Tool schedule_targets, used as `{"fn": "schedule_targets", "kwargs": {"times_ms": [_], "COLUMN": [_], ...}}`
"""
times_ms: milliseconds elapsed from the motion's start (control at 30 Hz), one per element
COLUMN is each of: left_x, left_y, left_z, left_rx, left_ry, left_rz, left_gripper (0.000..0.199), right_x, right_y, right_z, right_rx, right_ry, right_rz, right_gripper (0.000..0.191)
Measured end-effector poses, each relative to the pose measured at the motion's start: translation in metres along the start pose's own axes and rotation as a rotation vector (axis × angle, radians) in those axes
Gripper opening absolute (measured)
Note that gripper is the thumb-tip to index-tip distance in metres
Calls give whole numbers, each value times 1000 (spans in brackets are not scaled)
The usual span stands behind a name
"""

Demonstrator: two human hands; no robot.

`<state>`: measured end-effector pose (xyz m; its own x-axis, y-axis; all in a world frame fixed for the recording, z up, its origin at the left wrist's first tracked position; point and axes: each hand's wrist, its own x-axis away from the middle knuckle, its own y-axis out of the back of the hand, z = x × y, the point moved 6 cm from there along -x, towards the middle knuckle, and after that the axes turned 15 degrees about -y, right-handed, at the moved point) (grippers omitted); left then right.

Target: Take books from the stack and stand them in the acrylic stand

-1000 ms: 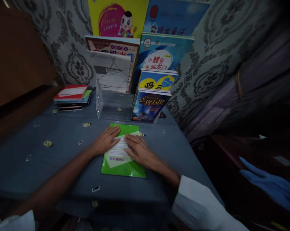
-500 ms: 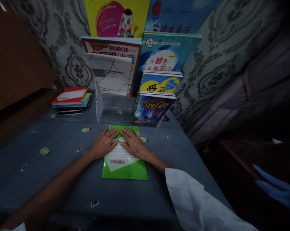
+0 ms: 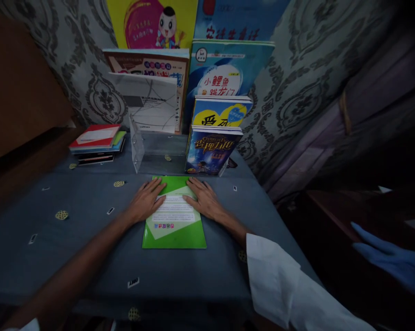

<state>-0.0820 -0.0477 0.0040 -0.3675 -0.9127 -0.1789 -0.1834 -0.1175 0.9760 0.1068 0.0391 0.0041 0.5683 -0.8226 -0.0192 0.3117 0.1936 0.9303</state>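
Note:
A thin green book point(image 3: 174, 236) with a pale printed panel lies flat on the blue-grey tablecloth, its printed text upside down to me. My left hand point(image 3: 148, 200) rests on its upper left edge, fingers stretched out. On the upper right edge lies my right hand point(image 3: 204, 198), also flat with the fingers apart. Just beyond the book stands a clear acrylic rack point(image 3: 137, 145). In its right front slot is a dark blue book point(image 3: 212, 149), with a yellow and blue book point(image 3: 221, 110) behind it.
Taller books fill the back tiers, among them a teal book point(image 3: 248, 59) and a white-covered book point(image 3: 152, 103). A small pile topped by a red book point(image 3: 97, 136) sits left of the rack. A blue glove-like shape point(image 3: 393, 257) shows at the far right.
My right hand has slid to the right across the green book, so the two hands are farther apart and more of the cover shows. The view has shifted slightly.

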Motion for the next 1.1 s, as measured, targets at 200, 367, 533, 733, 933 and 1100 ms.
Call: {"fn": "schedule_targets", "kwargs": {"times_ms": [200,367,533,733,933,1100], "left_x": [-2,-7,-10,-12,-19,-33], "left_y": [0,0,2,5,8,0], "left_z": [2,5,7,11,8,1], "left_rx": [-3,0,-4,-4,-36,-18], "left_ry": [5,3,-8,-22,-45,-72], "left_rz": [28,25,14,20,36,30], "left_gripper": [61,60,61,63,69,71], "right_x": [-2,-5,-7,-8,-11,-10], "right_y": [0,3,4,5,6,8], "right_z": [-1,1,-1,-4,-6,-4], "right_rx": [-17,-23,-15,-27,-55,-56], "right_ry": [-3,5,-16,-1,26,25], "right_rz": [-9,-20,-9,-30,-83,-85], "right_gripper": [66,65,66,65,65,65]}}
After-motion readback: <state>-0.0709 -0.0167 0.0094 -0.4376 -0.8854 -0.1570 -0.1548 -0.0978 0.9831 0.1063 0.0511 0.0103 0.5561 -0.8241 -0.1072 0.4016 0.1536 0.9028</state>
